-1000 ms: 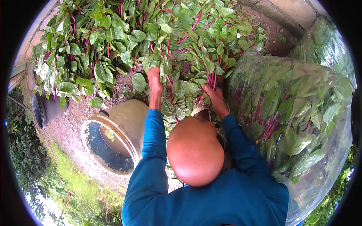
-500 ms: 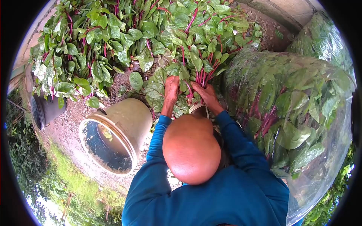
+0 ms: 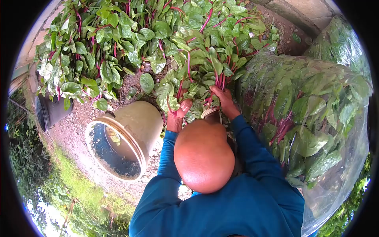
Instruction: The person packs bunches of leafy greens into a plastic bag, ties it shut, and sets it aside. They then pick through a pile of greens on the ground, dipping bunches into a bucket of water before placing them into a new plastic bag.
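Note:
My right hand point(image 3: 225, 100) is closed round a bunch of red-stemmed Malabar spinach point(image 3: 219, 77), its leaves fanning away from me. To its left, my left hand point(image 3: 181, 112) has its fingers curled about a few Malabar spinach stems point(image 3: 180, 90); broad leaves hide part of the grip. Both hands are low over the ground, just beyond my head. Close to the right wrist, a shoe or sandal strap point(image 3: 210, 112) shows on a foot. A large heap of the same leafy stems point(image 3: 114, 43) spreads in front of both hands.
A pale bucket point(image 3: 144, 122) lies tipped on its side at the left, mouth towards me. Farther left lies a dark bucket point(image 3: 53, 112). A clear plastic bag point(image 3: 300, 106) packed with leafy stems stands at the right, another filled bag point(image 3: 335, 43) behind it. A wall point(image 3: 298, 14) borders the back.
My left hand has turned and shifted slightly nearer me, with stems and leaves now raised beside it. My right hand still grips its bunch. The whole view has shifted slightly.

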Tool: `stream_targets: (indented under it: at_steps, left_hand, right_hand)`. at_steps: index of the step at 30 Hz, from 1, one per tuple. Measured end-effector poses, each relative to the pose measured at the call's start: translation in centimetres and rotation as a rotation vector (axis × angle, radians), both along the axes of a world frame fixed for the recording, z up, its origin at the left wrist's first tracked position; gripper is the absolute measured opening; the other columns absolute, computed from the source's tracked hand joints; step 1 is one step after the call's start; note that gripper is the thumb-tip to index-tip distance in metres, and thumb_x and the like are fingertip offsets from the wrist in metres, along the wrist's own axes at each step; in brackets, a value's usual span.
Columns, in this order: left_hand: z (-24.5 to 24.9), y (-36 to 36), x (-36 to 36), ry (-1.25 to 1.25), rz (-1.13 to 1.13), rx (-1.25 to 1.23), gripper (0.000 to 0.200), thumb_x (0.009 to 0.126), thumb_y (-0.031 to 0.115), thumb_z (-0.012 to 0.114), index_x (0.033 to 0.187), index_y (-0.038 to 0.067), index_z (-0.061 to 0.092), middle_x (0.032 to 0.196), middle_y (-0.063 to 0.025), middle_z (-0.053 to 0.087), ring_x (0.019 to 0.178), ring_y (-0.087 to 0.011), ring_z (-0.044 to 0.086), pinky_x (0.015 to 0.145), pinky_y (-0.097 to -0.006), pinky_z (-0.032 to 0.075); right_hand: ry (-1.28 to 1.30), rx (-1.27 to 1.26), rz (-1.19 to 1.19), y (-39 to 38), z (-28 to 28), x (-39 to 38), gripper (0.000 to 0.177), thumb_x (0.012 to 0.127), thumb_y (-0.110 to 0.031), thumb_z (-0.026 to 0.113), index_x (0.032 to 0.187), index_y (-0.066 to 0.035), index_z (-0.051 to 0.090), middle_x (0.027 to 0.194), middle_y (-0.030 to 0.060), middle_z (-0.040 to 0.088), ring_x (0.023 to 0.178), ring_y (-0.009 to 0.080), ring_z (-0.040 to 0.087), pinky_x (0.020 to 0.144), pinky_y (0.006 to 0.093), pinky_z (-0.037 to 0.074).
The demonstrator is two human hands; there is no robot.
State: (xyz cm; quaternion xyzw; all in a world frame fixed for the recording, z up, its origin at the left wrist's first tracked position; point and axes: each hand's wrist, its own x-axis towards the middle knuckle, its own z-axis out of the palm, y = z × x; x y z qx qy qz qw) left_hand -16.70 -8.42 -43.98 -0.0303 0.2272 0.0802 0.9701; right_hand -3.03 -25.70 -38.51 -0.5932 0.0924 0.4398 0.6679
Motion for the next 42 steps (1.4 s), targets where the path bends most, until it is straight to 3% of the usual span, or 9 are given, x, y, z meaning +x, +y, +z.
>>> stream_targets:
  at_steps: [9, 10, 12, 16, 19, 31, 37, 41, 42]
  left_hand:
    - [-0.6, 4.0, 1.1, -0.043, -0.120, 0.166, 0.042, 0.089, 0.041, 0.059, 0.107, 0.003, 0.055, 0.093, -0.0090, 0.055, 0.050, -0.0195, 0.048, 0.046, -0.0313, 0.043]
    - [1.2, 3.8, 2.8, 0.739, 0.034, 0.409, 0.038, 0.091, 0.037, 0.058, 0.109, 0.003, 0.055, 0.090, -0.0108, 0.057, 0.054, -0.0201, 0.054, 0.042, -0.0335, 0.045]
    - [-4.8, 8.2, 0.3, 0.309, -0.074, 0.942, 0.027, 0.090, 0.031, 0.056, 0.096, 0.005, 0.060, 0.079, -0.0158, 0.062, 0.052, -0.0222, 0.056, 0.038, -0.0339, 0.043]
    - [9.3, 7.7, 1.8, 0.499, 0.052, 0.507, 0.046, 0.090, 0.045, 0.050, 0.103, 0.003, 0.059, 0.067, -0.0150, 0.054, 0.049, -0.0153, 0.046, 0.040, -0.0237, 0.036]
    - [7.9, 8.8, 0.7, -0.102, 0.038, 0.554, 0.048, 0.092, 0.047, 0.046, 0.108, 0.004, 0.058, 0.071, -0.0123, 0.053, 0.049, -0.0154, 0.042, 0.040, -0.0243, 0.036]
    - [7.1, 4.7, 3.7, -0.081, 0.151, 0.412, 0.031, 0.086, 0.046, 0.058, 0.084, 0.015, 0.057, 0.069, 0.0008, 0.050, 0.059, -0.0138, 0.039, 0.056, -0.0295, 0.031]
    - [0.7, 3.7, 3.4, -0.062, -0.078, 0.156, 0.041, 0.089, 0.038, 0.058, 0.114, 0.005, 0.062, 0.095, -0.0077, 0.066, 0.077, -0.0170, 0.054, 0.047, -0.0289, 0.045]
    - [-2.0, 3.7, 4.3, -0.108, -0.464, 2.118, 0.037, 0.091, 0.030, 0.058, 0.118, 0.004, 0.062, 0.113, -0.0114, 0.061, 0.097, -0.0231, 0.059, 0.081, -0.0360, 0.050]
    - [-4.1, 2.6, 3.9, 0.148, -0.492, 1.796, 0.034, 0.090, 0.026, 0.059, 0.115, 0.004, 0.063, 0.110, -0.0118, 0.062, 0.100, -0.0250, 0.058, 0.087, -0.0355, 0.047]
  right_hand:
    - [-0.120, -0.070, 0.094, -1.0, -1.4, 0.2, 0.044, 0.089, -0.038, 0.067, 0.109, 0.002, 0.068, 0.102, 0.0054, 0.068, 0.093, 0.0130, 0.061, 0.084, 0.0317, 0.049]
    - [-0.138, -0.104, 0.092, -1.0, -1.5, 0.1, 0.046, 0.088, -0.039, 0.068, 0.109, 0.001, 0.068, 0.102, 0.0055, 0.068, 0.093, 0.0131, 0.061, 0.084, 0.0316, 0.049]
    - [-0.172, -0.129, 0.089, -0.6, -1.7, 0.8, 0.047, 0.087, -0.041, 0.069, 0.109, 0.001, 0.068, 0.102, 0.0055, 0.068, 0.093, 0.0132, 0.061, 0.083, 0.0316, 0.048]
    - [-0.140, -0.086, 0.048, -1.5, -1.2, 0.2, 0.048, 0.086, -0.039, 0.071, 0.110, 0.002, 0.068, 0.104, 0.0062, 0.068, 0.095, 0.0147, 0.062, 0.085, 0.0326, 0.048]
    - [-0.123, -0.106, 0.091, -0.8, -2.4, 0.3, 0.046, 0.087, -0.035, 0.070, 0.111, 0.003, 0.067, 0.106, 0.0069, 0.069, 0.098, 0.0157, 0.063, 0.089, 0.0326, 0.048]
    - [-0.124, -0.049, 0.215, -0.3, -2.8, 1.4, 0.043, 0.093, -0.033, 0.061, 0.115, 0.003, 0.067, 0.114, 0.0100, 0.069, 0.109, 0.0188, 0.062, 0.100, 0.0314, 0.044]
    - [-0.201, 0.001, 0.256, -0.6, -2.4, 1.0, 0.044, 0.097, -0.034, 0.055, 0.120, 0.003, 0.065, 0.118, 0.0129, 0.067, 0.114, 0.0198, 0.060, 0.102, 0.0331, 0.042]
    - [-0.302, 0.165, 0.258, -0.6, -2.8, 0.9, 0.045, 0.096, -0.035, 0.059, 0.121, 0.002, 0.065, 0.116, 0.0097, 0.068, 0.111, 0.0168, 0.060, 0.100, 0.0317, 0.043]
    - [-0.294, 0.164, 0.273, -0.5, -2.7, 1.0, 0.045, 0.095, -0.034, 0.060, 0.121, 0.002, 0.065, 0.116, 0.0091, 0.068, 0.111, 0.0162, 0.060, 0.099, 0.0313, 0.043]
